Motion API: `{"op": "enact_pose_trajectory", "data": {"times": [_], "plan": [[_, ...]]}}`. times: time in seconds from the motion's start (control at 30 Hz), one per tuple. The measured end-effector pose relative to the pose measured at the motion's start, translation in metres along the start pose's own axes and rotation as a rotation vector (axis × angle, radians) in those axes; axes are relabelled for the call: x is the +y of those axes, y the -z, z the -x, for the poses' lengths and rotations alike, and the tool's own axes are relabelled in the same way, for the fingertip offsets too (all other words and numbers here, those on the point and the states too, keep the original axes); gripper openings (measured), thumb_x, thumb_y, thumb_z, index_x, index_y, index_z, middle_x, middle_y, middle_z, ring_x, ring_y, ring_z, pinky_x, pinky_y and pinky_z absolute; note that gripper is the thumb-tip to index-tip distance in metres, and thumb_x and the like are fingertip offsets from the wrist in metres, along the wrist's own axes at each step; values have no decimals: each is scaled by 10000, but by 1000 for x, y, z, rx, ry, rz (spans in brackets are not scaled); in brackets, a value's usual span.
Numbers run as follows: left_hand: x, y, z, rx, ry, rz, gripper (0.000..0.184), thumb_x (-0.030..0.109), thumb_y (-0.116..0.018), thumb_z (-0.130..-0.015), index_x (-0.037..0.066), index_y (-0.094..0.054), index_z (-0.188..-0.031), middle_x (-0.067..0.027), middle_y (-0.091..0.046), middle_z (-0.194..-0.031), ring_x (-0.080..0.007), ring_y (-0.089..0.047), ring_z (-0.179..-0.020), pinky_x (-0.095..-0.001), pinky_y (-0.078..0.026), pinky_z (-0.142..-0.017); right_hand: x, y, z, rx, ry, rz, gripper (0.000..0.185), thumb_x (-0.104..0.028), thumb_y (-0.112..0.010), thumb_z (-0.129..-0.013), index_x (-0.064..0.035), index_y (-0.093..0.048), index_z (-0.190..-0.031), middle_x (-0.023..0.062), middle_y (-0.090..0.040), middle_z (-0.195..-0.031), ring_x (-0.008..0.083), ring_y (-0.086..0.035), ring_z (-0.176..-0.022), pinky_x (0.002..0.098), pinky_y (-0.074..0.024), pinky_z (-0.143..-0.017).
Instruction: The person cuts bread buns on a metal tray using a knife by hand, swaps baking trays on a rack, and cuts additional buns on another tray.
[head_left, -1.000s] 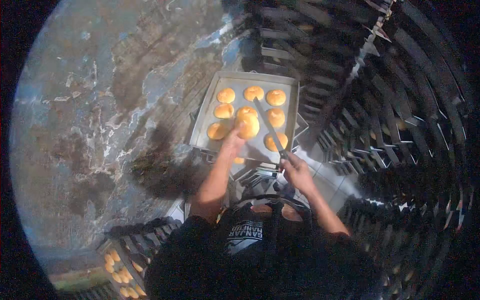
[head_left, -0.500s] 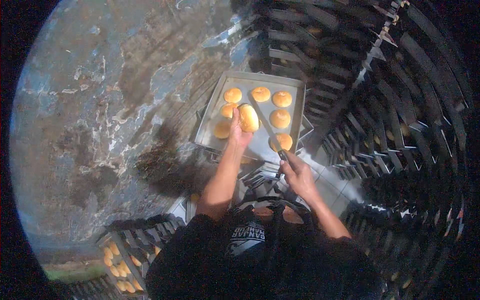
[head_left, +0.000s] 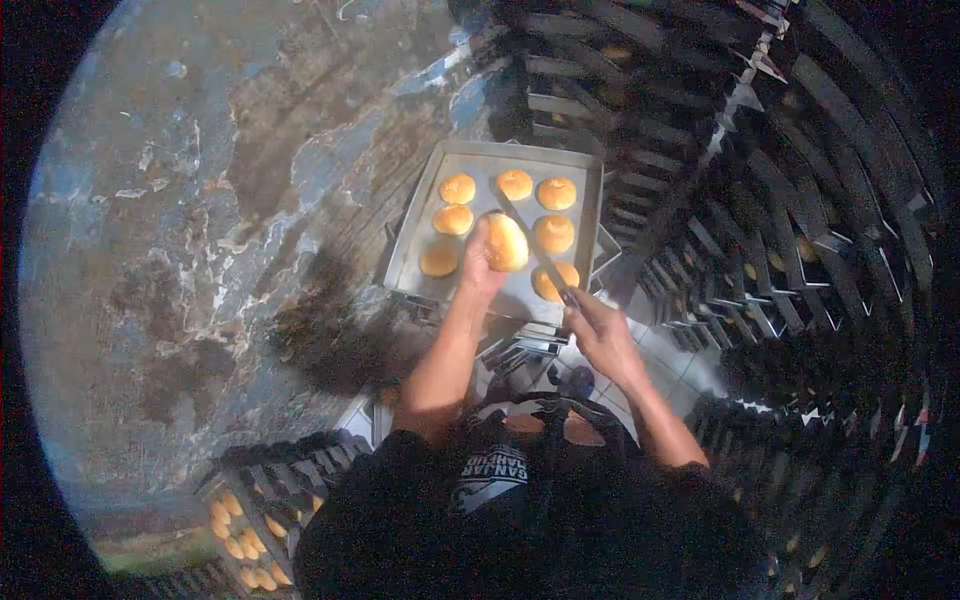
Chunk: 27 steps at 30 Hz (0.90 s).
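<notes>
A grey metal tray (head_left: 592,180) holds several round golden buns, such as the top middle one (head_left: 514,184). My left hand (head_left: 482,266) grips a bun (head_left: 508,244) on its side above the tray. In my right hand (head_left: 603,337) is a long knife (head_left: 536,250), its blade slanting up and left across the tray, close to the right of the held bun. The blade passes over part of the lower right bun (head_left: 555,282). Whether the blade touches the held bun cannot be told.
Tall dark racks (head_left: 720,290) rise on the right. At the lower left another rack holds a tray of buns (head_left: 245,540). A stained, peeling wall (head_left: 200,250) fills the left side. Pale floor tiles (head_left: 660,365) show below the tray.
The held bun was first upright over the tray's middle, then turned on its side and moved slightly right, nearer the blade. The knife remains slanted over the tray.
</notes>
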<state>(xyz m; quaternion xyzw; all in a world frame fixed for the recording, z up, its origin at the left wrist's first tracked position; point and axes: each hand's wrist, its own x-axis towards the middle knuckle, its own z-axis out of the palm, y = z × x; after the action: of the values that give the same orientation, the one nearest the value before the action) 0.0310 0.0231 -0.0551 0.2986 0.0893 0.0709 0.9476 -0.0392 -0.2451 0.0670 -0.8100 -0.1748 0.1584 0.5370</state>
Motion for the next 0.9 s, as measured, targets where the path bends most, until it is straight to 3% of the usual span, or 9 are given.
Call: {"op": "enact_pose_trajectory", "data": {"times": [0.07,0.13,0.23,0.3,0.47,0.57,0.7,0.9], "plan": [[18,-1,3,-29,-15,32,494,492,-708,-908,136,-617,-1239,-57,-697,-1154,-229,-678,-1049,-441,-570,-909,3,6,10,-32,10,51,403,-241,-540,-1020,-20,-577,-1354,69,-648,-769,133,-571,-655,322,-490,-645],[15,5,2,-18,8,-13,492,481,-710,-909,133,-613,-1243,-56,-695,-1152,-229,-679,-1049,-440,-570,-909,8,9,20,-78,-83,21,387,-202,-590,-1004,-5,-588,-1336,159,-704,-820,201,-678,-744,365,-534,-722],[-5,-11,13,6,71,-93,474,416,-729,-909,125,-600,-1260,-53,-689,-1135,-223,-680,-1040,-439,-571,-906,4,6,0,-45,-37,-12,391,-201,-587,-1003,-3,-586,-1340,162,-703,-814,208,-682,-752,366,-538,-732],[-14,-26,16,-30,9,-129,468,366,-744,-901,125,-591,-1271,-53,-683,-1128,-221,-679,-1037,-447,-573,-906,2,9,-13,-50,-8,19,394,-196,-587,-998,1,-585,-1340,166,-707,-811,215,-695,-767,364,-543,-740],[24,-10,9,-12,51,-70,357,269,-741,-901,129,-592,-1193,-30,-675,-1078,-198,-685,-979,-409,-590,-852,15,16,13,-81,-23,51,403,-201,-597,-989,21,-593,-1325,189,-724,-853,232,-716,-796,372,-548,-752],[9,-12,17,89,132,-150,343,257,-748,-892,123,-597,-1169,-31,-680,-1072,-200,-689,-970,-406,-592,-848,15,13,11,-103,-43,26,406,-209,-605,-985,18,-602,-1321,192,-729,-863,244,-717,-792,379,-550,-762],[-16,-28,18,-78,128,-117,288,218,-754,-876,78,-644,-1102,-49,-696,-992,-203,-702,-920,-399,-595,-842,9,6,-31,-114,-30,2,402,-207,-591,-997,13,-591,-1332,183,-720,-840,221,-706,-775,378,-546,-740],[29,-29,27,-8,63,-139,290,203,-759,-862,53,-643,-1082,-72,-692,-962,-220,-707,-856,-409,-606,-774,14,18,13,-172,-4,23,347,-179,-592,-1004,19,-605,-1289,192,-714,-850,203,-694,-775,379,-542,-735]]}}
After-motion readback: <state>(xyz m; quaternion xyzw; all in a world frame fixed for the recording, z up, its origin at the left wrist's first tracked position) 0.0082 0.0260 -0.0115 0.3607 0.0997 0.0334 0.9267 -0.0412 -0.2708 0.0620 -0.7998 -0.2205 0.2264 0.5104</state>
